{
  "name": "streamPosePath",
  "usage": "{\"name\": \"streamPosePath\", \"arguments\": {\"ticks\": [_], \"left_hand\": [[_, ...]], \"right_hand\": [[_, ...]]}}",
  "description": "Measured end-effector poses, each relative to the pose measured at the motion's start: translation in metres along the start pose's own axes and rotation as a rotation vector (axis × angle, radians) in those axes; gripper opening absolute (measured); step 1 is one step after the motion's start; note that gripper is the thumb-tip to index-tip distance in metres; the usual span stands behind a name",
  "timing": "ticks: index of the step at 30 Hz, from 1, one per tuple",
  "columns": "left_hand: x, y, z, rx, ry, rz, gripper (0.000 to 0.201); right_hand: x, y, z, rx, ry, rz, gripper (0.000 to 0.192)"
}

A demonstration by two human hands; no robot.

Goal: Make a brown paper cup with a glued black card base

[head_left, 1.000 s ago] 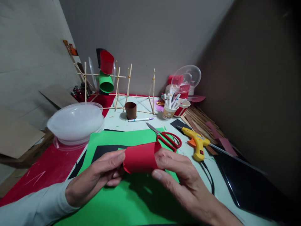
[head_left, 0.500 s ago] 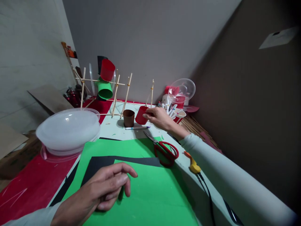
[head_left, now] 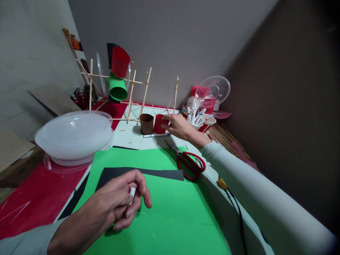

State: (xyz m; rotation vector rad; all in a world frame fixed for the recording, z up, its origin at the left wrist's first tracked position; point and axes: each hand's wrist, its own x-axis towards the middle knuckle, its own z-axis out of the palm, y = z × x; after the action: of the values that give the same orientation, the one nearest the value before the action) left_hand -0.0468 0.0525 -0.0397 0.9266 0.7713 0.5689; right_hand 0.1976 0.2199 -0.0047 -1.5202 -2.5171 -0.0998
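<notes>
My right hand [head_left: 176, 125] reaches to the back of the table, its fingers closed on the edge of a red paper tube [head_left: 159, 124]. The tube stands upright beside a brown paper tube [head_left: 147, 124]. A white marker [head_left: 155, 135] lies just in front of both. Over the green sheets [head_left: 170, 216] and a black sheet [head_left: 162, 173], my left hand [head_left: 117, 198] is curled around a small white cylindrical piece [head_left: 132, 193]; most of it is hidden by the fingers. Red-handled scissors [head_left: 190, 164] rest at the right edge of the green paper.
Frames of thin wooden sticks [head_left: 145, 95] stand at the back, with red, black and green paper tubes [head_left: 118, 88] hung on one. Stacked clear plastic lids [head_left: 74, 136] sit left. Markers in a cup [head_left: 195, 122] stand back right. A yellow tool with a black cord [head_left: 221, 183] lies right.
My right hand has set the red tube upright next to the brown one. My left hand has turned and curled, and the white piece in it now shows. The view has tilted down slightly.
</notes>
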Motion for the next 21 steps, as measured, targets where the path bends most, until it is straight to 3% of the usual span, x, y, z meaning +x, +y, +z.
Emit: {"name": "streamPosePath", "arguments": {"ticks": [4, 8, 14, 16, 19, 21], "left_hand": [[0.003, -0.002, -0.004, 0.101, -0.019, -0.031, 0.007], [-0.003, -0.001, -0.008, 0.247, 0.067, 0.019, 0.011], [-0.011, 0.013, -0.002, 0.656, 0.291, 0.258, 0.023], [-0.011, 0.012, 0.0, 0.852, 0.282, 0.371, 0.025], [-0.011, 0.003, 0.001, 1.271, 0.199, 0.655, 0.022], [-0.01, -0.006, 0.0, 1.526, 0.127, 0.757, 0.033]], "right_hand": [[-0.014, -0.009, -0.011, -0.064, 0.081, -0.012, 0.022], [-0.022, -0.028, -0.002, -0.122, 0.027, -0.086, 0.024], [-0.017, -0.049, 0.03, -0.21, -0.096, -0.16, 0.018], [-0.015, -0.052, 0.034, -0.233, -0.108, -0.161, 0.022], [-0.013, -0.056, 0.036, -0.25, -0.111, -0.145, 0.023], [-0.014, -0.058, 0.033, -0.245, -0.09, -0.13, 0.017]]}}
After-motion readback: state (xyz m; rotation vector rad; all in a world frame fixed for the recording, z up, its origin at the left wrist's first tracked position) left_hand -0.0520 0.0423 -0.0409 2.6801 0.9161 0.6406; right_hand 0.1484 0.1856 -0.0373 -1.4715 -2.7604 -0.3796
